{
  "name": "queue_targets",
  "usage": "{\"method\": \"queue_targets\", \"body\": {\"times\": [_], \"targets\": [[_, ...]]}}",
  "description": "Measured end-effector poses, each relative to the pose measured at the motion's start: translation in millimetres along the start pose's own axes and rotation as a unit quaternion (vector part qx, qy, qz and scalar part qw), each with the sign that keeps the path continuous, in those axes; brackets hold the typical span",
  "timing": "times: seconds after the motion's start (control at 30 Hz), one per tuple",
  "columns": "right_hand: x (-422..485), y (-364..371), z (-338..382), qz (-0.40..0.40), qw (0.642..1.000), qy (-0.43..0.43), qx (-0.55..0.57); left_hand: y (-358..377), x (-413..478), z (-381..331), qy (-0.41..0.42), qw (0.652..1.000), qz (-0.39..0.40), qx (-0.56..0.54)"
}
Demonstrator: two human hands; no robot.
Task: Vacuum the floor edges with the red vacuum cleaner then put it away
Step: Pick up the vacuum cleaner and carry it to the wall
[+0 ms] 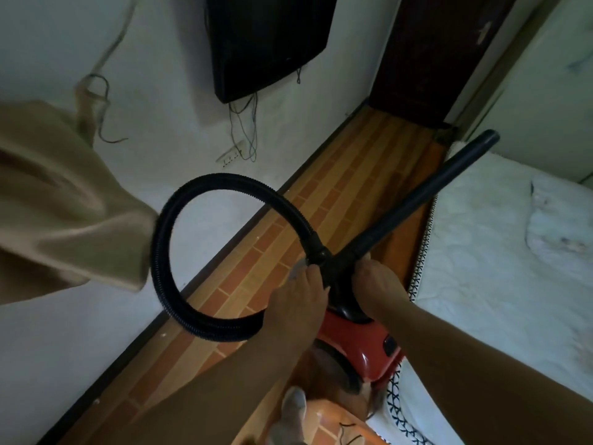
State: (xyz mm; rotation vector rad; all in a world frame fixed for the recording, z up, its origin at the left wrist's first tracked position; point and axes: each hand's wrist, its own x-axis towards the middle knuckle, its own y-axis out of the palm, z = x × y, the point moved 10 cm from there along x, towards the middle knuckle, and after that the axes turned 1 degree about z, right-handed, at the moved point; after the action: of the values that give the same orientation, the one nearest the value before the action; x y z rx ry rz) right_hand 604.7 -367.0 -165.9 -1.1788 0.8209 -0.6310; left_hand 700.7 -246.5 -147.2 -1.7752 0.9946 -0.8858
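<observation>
The red vacuum cleaner [359, 342] sits low between my forearms, close to the bed's side. Its black ribbed hose [179, 220] loops in a wide circle to the left. The rigid black tube [417, 200] points up and to the right, its open end above the mattress corner. My left hand [305, 290] grips the black fitting where hose and tube meet. My right hand [377, 277] is closed around the lower end of the tube, just beside the left.
A narrow strip of brick-patterned floor [288, 239] runs between the white wall [192, 139] and a bed with a white mattress [500, 258]. A dark TV [266, 43] with hanging cables is on the wall. A beige curtain [64, 203] hangs left. A dark door [426, 59] stands at the far end.
</observation>
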Motion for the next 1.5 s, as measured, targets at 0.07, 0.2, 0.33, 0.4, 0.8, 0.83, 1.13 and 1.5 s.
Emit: {"method": "queue_targets", "body": {"times": [0.07, 0.2, 0.33, 0.4, 0.8, 0.83, 1.13, 1.5], "targets": [[19.6, -8.7, -20.5, -0.015, 0.999, 0.021, 0.020, 9.7, 30.9, -5.6, -0.005, 1.000, 0.004, -0.009], [63.3, -21.7, -58.0, -0.021, 0.998, 0.050, 0.034, 27.5, 87.0, -20.4, -0.004, 0.999, 0.052, 0.000], [103.8, -36.4, -77.3, -0.020, 0.997, 0.061, 0.033, 35.3, 127.9, -19.8, -0.009, 0.997, 0.070, 0.037], [122.0, -43.9, -80.7, -0.022, 0.998, 0.062, 0.020, 38.0, 145.8, -17.2, -0.011, 0.994, 0.075, 0.079], [247.1, -45.1, -71.2, -0.001, 0.996, 0.086, 0.019, 76.6, 272.2, 32.5, -0.007, 0.995, 0.090, 0.031], [256.5, -45.6, -70.6, 0.001, 0.996, 0.093, 0.019, 78.5, 281.8, 36.8, -0.005, 0.995, 0.090, 0.031], [374.3, -38.3, -54.5, 0.050, 0.990, 0.134, 0.018, 117.7, 387.5, 92.5, 0.008, 0.991, 0.134, 0.002], [497.5, -67.5, -61.6, 0.076, 0.995, 0.055, -0.025, 137.3, 493.7, 93.4, -0.008, 0.991, 0.136, -0.001]]}}
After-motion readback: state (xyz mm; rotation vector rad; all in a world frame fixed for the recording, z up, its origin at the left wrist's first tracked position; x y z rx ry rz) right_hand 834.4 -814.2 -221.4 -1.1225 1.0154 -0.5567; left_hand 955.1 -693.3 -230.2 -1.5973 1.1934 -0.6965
